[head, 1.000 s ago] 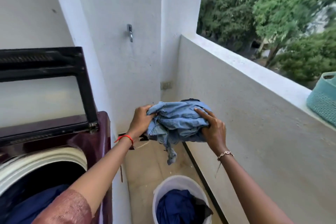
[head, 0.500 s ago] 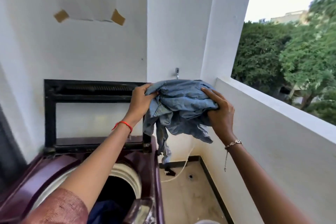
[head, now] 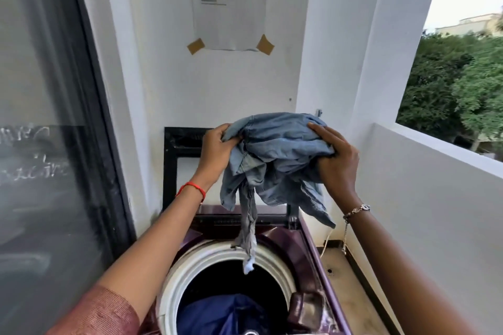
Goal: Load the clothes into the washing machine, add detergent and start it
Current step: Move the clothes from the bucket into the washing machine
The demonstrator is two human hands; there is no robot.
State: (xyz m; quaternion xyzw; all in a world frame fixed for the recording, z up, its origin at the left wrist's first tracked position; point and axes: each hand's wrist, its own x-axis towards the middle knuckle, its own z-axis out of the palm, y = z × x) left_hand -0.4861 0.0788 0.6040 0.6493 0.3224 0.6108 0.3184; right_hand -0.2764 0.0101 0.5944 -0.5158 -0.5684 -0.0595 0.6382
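Presently, item one: a bunched denim garment [head: 275,160], pale blue, held in the air above the open washing machine [head: 307,250], over the far rim of its white drum [head: 217,255]. The left hand [head: 215,148] pinches the upper left edge with fingers closed on the cloth; the right hand [head: 337,160] clamps the right side, fingers likewise closed around the bundle. Orientation: the wad spreads roughly side to side between the hands, while one long strip hangs straight down, its tip pointing into the drum mouth. Item two: dark blue clothing [head: 226,315], already lying in the drum bottom. Item three: the raised lid [head: 174,160], upright against the wall behind. Step in hand, by judgement: loading. The next move calls for lowering the bundle over the opening and releasing both grips so it drops inside; detergent and start are not yet done.
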